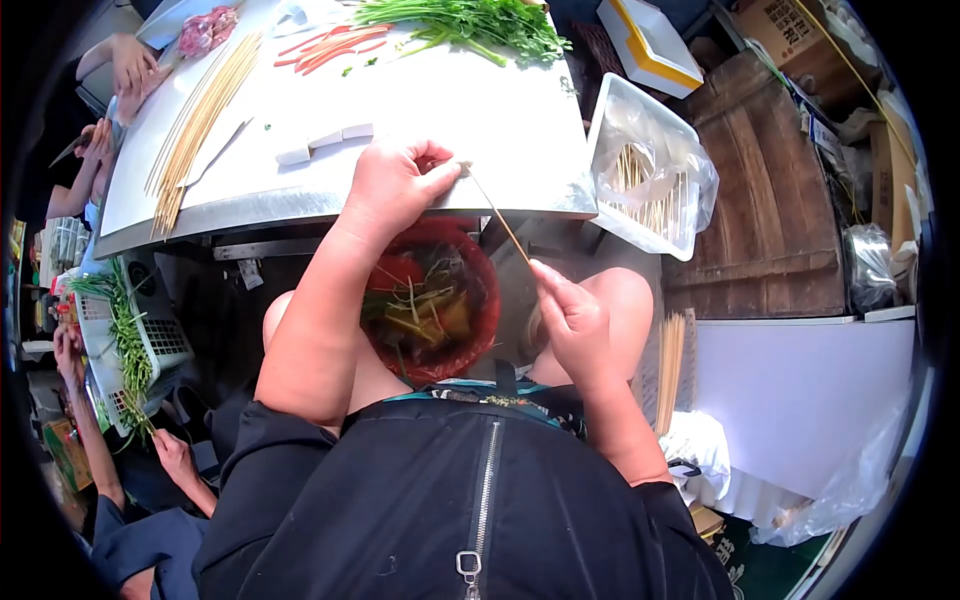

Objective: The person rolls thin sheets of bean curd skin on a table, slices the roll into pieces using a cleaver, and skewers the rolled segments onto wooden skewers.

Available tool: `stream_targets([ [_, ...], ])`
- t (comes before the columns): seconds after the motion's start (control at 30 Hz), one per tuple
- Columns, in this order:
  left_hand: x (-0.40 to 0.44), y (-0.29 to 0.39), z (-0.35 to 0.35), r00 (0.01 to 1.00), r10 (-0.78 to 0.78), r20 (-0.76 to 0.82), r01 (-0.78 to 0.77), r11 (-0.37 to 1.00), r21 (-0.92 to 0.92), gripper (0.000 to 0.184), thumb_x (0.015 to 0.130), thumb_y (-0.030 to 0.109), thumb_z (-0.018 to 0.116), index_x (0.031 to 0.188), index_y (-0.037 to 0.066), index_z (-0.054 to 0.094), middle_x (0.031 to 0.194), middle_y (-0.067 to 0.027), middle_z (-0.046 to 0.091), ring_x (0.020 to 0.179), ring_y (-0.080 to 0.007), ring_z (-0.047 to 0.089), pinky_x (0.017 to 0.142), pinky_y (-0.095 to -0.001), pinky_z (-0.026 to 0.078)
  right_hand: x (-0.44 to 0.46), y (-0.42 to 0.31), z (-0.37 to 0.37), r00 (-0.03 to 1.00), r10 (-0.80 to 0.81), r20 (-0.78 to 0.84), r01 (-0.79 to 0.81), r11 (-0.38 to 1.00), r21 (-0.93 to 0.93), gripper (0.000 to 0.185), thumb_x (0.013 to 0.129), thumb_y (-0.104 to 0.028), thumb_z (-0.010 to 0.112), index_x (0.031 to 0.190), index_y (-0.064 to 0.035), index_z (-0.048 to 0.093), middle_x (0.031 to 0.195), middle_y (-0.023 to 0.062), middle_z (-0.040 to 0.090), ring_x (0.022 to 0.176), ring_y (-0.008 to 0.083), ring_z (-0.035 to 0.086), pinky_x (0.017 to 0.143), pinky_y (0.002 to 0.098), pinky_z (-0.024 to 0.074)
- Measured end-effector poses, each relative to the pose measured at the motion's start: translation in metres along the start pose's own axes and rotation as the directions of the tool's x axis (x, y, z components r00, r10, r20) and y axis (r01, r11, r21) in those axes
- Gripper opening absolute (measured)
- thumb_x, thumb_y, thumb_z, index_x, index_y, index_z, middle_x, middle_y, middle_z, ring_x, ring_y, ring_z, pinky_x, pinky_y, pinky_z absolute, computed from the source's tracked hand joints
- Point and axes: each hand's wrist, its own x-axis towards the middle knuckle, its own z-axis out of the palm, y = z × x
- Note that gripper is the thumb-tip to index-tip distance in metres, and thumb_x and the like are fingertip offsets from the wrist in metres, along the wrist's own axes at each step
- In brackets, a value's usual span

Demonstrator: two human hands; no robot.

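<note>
My left hand (400,185) is closed over the table's near edge, its thumb and fingers pinching a small white piece (464,168) whose kind I cannot make out. From there a thin bamboo skewer (500,220) slants down to my right hand (568,315), which grips its lower end above my right knee. The skewer's upper tip meets the white piece at my left fingertips. On the white tabletop (480,110), just beyond my left hand, several white blocks (325,143) lie in a row. A knife (218,152) lies farther left beside a bundle of bamboo skewers (205,120).
Red strips (332,47) and leafy greens (470,25) lie at the table's far side. A red bin (485,290) with scraps stands between my knees. Right is a white tray (690,200) of skewers in plastic. Other people's hands (130,62) work at left near a green-vegetable basket (165,340).
</note>
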Motion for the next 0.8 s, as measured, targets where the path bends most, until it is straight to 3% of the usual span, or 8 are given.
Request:
stream_targets([
  [0.3,-0.003,0.004,0.000,1.000,0.005,-0.015,-0.005,1.000,0.006,0.016,0.079,0.010,0.077,0.090,0.000,0.071,0.083,-0.0049,0.065,0.072,-0.0103,0.062,0.067,-0.0246,0.052,0.005,-0.010,-0.010,0.988,0.119,0.099,-0.111,0.991,-0.079,0.033,0.090,-0.005,0.060,0.122,-0.0067,0.066,0.099,0.0179,0.070,0.086,0.0276,0.069,0.078,0.0327,0.0550],
  [0.37,-0.004,0.004,0.000,0.993,0.111,-0.027,-0.109,0.991,0.077,0.015,0.078,0.008,0.077,0.089,0.000,0.070,0.082,-0.0055,0.064,0.071,-0.0114,0.062,0.066,-0.0247,0.051,0.008,-0.019,-0.013,0.981,0.153,0.120,-0.143,0.986,-0.083,0.033,0.090,-0.005,0.060,0.122,-0.0069,0.066,0.099,0.0180,0.070,0.086,0.0281,0.069,0.078,0.0333,0.0548],
  [0.53,-0.004,0.002,-0.001,0.992,0.128,-0.004,-0.127,0.989,0.075,0.015,0.077,0.006,0.076,0.088,-0.001,0.070,0.084,-0.0062,0.065,0.072,-0.0123,0.063,0.068,-0.0244,0.051,0.017,-0.030,-0.008,0.975,0.180,0.128,-0.168,0.981,-0.096,0.033,0.092,-0.008,0.059,0.124,-0.0077,0.064,0.098,0.0185,0.069,0.086,0.0299,0.069,0.078,0.0361,0.0543],
  [0.6,-0.003,0.002,-0.002,0.992,0.127,0.000,-0.127,0.990,0.062,0.015,0.078,0.006,0.076,0.088,-0.001,0.070,0.085,-0.0063,0.065,0.073,-0.0123,0.063,0.068,-0.0244,0.051,0.022,-0.034,-0.003,0.969,0.208,0.133,-0.203,0.978,-0.054,0.034,0.093,-0.003,0.059,0.127,-0.0047,0.064,0.091,0.0121,0.069,0.079,0.0162,0.065,0.073,0.0277,0.0507],
  [0.63,-0.003,0.003,-0.003,0.992,0.127,0.005,-0.127,0.991,0.051,0.015,0.078,0.006,0.076,0.089,-0.002,0.070,0.086,-0.0065,0.066,0.074,-0.0123,0.063,0.068,-0.0243,0.052,0.025,-0.033,0.000,0.969,0.209,0.131,-0.204,0.977,-0.055,0.034,0.093,-0.003,0.059,0.127,-0.0047,0.064,0.091,0.0121,0.069,0.079,0.0162,0.065,0.073,0.0277,0.0507],
  [0.8,-0.001,0.002,-0.003,0.989,0.150,0.014,-0.150,0.989,-0.011,0.015,0.078,0.005,0.075,0.091,-0.002,0.071,0.086,-0.0067,0.066,0.075,-0.0121,0.064,0.069,-0.0237,0.052,0.057,-0.037,0.015,0.988,0.040,0.148,0.000,0.965,-0.262,0.032,0.092,-0.006,0.058,0.123,-0.0063,0.063,0.100,0.0191,0.068,0.089,0.0340,0.066,0.078,0.0395,0.0526],
])
